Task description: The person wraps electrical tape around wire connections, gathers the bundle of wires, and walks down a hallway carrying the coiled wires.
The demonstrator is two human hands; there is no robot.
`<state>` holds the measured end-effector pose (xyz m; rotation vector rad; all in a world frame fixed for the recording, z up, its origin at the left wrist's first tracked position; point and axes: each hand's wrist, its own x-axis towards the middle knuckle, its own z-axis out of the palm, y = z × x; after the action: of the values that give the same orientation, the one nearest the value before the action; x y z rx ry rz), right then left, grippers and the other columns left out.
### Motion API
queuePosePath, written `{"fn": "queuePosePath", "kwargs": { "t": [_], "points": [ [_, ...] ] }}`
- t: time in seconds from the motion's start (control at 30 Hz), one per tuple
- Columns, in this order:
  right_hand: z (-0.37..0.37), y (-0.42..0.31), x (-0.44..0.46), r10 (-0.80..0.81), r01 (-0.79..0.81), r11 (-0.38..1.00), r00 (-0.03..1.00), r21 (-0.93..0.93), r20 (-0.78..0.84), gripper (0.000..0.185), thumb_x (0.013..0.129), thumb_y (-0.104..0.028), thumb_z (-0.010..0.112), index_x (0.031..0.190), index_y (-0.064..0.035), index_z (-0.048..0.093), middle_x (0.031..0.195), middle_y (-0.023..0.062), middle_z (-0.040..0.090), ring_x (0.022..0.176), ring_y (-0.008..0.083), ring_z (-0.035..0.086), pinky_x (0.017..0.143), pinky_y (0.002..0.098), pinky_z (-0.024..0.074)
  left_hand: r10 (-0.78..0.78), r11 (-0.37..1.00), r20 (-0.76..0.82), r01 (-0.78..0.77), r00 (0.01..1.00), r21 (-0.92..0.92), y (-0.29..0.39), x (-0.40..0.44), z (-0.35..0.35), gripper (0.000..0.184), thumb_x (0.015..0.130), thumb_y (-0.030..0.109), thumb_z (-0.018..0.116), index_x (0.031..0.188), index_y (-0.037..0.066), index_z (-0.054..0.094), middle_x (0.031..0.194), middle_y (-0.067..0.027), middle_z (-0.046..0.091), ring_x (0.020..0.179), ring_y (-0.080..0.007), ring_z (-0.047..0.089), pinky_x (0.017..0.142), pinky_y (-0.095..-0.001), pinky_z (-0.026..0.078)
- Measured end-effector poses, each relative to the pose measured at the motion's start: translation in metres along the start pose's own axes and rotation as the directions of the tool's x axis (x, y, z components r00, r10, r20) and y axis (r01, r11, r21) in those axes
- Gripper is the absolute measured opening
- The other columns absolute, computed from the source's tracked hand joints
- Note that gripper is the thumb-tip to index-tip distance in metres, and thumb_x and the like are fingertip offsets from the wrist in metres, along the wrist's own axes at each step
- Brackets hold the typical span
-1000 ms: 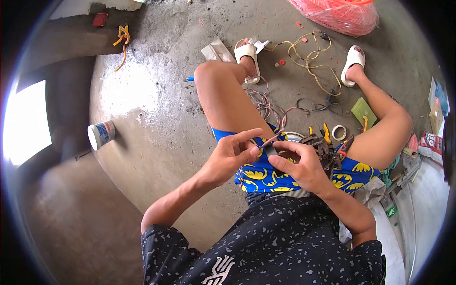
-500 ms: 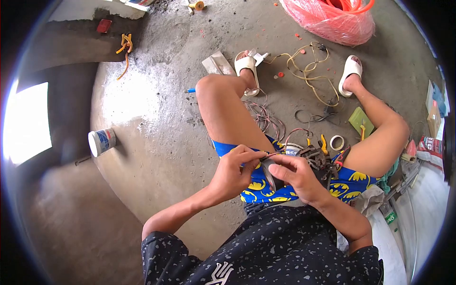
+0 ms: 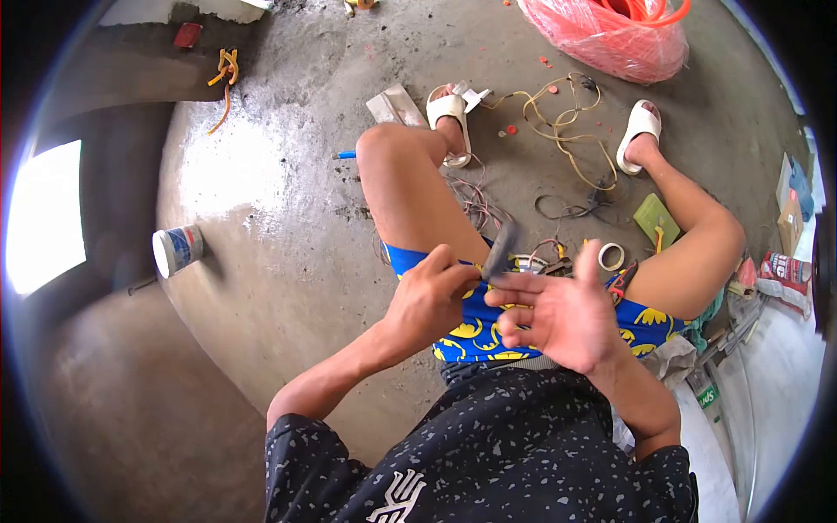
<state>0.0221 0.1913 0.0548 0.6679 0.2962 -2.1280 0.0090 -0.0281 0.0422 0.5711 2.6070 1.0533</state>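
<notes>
My left hand [image 3: 431, 295] is closed in a pinch above the lap. In the half-second-old view a thin reddish wire ran from this pinch; now the fingers hide most of what they hold. Just beyond the fingertips is a dark roll of tape [image 3: 500, 249], seen edge-on and blurred. My right hand [image 3: 567, 314] is open beside it, palm up and fingers spread, with the index fingertip close to the roll's lower end. Whether that fingertip touches the roll I cannot tell. Reddish wires [image 3: 547, 244] show behind the right hand, leading toward a partly hidden white container.
Tangled wires [image 3: 479, 205] and a yellowish cord [image 3: 558, 139] lie on the concrete floor. A white tape ring [image 3: 612, 256] and a green box [image 3: 654, 218] are near the right knee. A white bucket [image 3: 179, 250] lies at left. Wrapped orange tubing [image 3: 610, 39] sits far right.
My right hand has opened and turned palm up, letting go of the dark roll. The roll has swung up and away from the lap. My left hand keeps its pinch.
</notes>
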Motion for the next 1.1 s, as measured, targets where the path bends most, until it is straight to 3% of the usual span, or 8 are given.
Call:
{"fn": "queuePosePath", "kwargs": {
  "t": [0.03,0.07,0.13,0.27,0.77,0.9,1.0,1.1],
  "points": [
    [-0.01,-0.003,-0.001,-0.107,0.118,0.991,0.982,-0.062,0.158,0.08,0.085,-0.069,0.053,0.115,0.0047,0.059,0.118,0.0166,0.059,0.092,0.0266,0.062,0.082,0.0377,0.0498,-0.109,0.991,0.014,0.11,0.994,-0.074,0.002,0.001,-0.004,0.014,0.075,-0.003,0.069,0.088,0.001,0.066,0.08,-0.0122,0.052,0.071,-0.0306,0.059,0.061,-0.0396,0.048],
    [-0.01,-0.004,-0.001,-0.373,0.384,0.742,0.918,-0.549,0.137,0.065,0.084,-0.055,0.063,0.113,0.0037,0.06,0.116,0.0164,0.061,0.094,0.0272,0.063,0.086,0.0383,0.0491,-0.095,0.989,-0.012,0.093,0.995,-0.114,0.004,0.004,-0.01,0.01,0.078,-0.001,0.069,0.087,0.001,0.068,0.079,-0.0134,0.055,0.07,-0.0316,0.059,0.062,-0.0397,0.047],
    [0.003,-0.01,0.004,-0.654,0.361,-0.405,0.528,-0.84,0.542,0.039,0.077,-0.018,0.078,0.106,0.0029,0.063,0.103,0.0176,0.066,0.095,0.0299,0.064,0.089,0.0384,0.0469,-0.145,0.973,0.07,0.155,0.987,-0.17,0.007,0.003,-0.015,0.01,0.078,-0.002,0.069,0.088,0.001,0.068,0.08,-0.0131,0.057,0.071,-0.0301,0.06,0.063,-0.0383,0.047],
    [-0.009,-0.006,0.017,-0.464,0.389,-0.297,0.74,-0.872,0.488,0.023,0.077,-0.012,0.075,0.093,0.0018,0.065,0.09,0.0153,0.066,0.086,0.0311,0.065,0.079,0.0378,0.0503,-0.183,0.936,0.174,0.226,0.968,-0.27,0.019,0.005,-0.022,0.011,0.081,-0.004,0.067,0.092,0.0,0.068,0.082,-0.0126,0.061,0.074,-0.0279,0.061,0.065,-0.0361,0.047],
    [-0.01,-0.019,0.03,-0.487,0.339,-0.561,0.603,-0.755,0.632,0.018,0.074,-0.001,0.072,0.09,-0.0039,0.065,0.085,0.0093,0.056,0.076,0.0272,0.059,0.065,0.0366,0.0486,-0.155,0.956,-0.058,0.135,0.986,-0.261,0.021,0.016,-0.011,0.012,0.085,0.001,0.066,0.097,-0.001,0.068,0.091,-0.0101,0.06,0.079,-0.0214,0.064,0.07,-0.0315,0.051],
    [-0.009,-0.027,0.034,-0.406,0.419,-0.55,0.623,-0.723,0.669,0.02,0.075,0.005,0.067,0.094,-0.0027,0.066,0.084,0.0093,0.057,0.076,0.0271,0.061,0.065,0.0367,0.0494,-0.174,0.943,0.059,0.184,0.983,-0.279,0.014,0.019,-0.012,0.014,0.091,0.007,0.062,0.101,-0.002,0.063,0.089,-0.0091,0.059,0.08,-0.0184,0.06,0.071,-0.0306,0.048],
    [-0.006,-0.031,0.034,-0.412,0.482,-0.455,0.631,-0.748,0.657,0.017,0.079,0.004,0.067,0.095,-0.0019,0.067,0.085,0.0104,0.06,0.074,0.0269,0.062,0.063,0.0352,0.0497,-0.217,0.706,0.448,0.456,0.867,-0.541,0.006,0.025,-0.019,0.024,0.089,0.004,0.062,0.111,-0.001,0.058,0.09,-0.0019,0.053,0.078,-0.008,0.044,0.072,-0.0239,0.041],
    [0.001,-0.035,0.027,-0.433,0.485,-0.35,0.675,-0.802,0.597,0.011,0.081,0.002,0.068,0.092,-0.0011,0.067,0.082,0.011,0.061,0.069,0.0253,0.061,0.062,0.0337,0.0492,-0.042,0.764,0.395,0.285,0.918,-0.58,0.0,0.021,-0.019,0.028,0.084,0.005,0.063,0.111,0.0,0.06,0.092,-0.0064,0.058,0.083,-0.0144,0.054,0.075,-0.0288,0.046]
  ]
}}
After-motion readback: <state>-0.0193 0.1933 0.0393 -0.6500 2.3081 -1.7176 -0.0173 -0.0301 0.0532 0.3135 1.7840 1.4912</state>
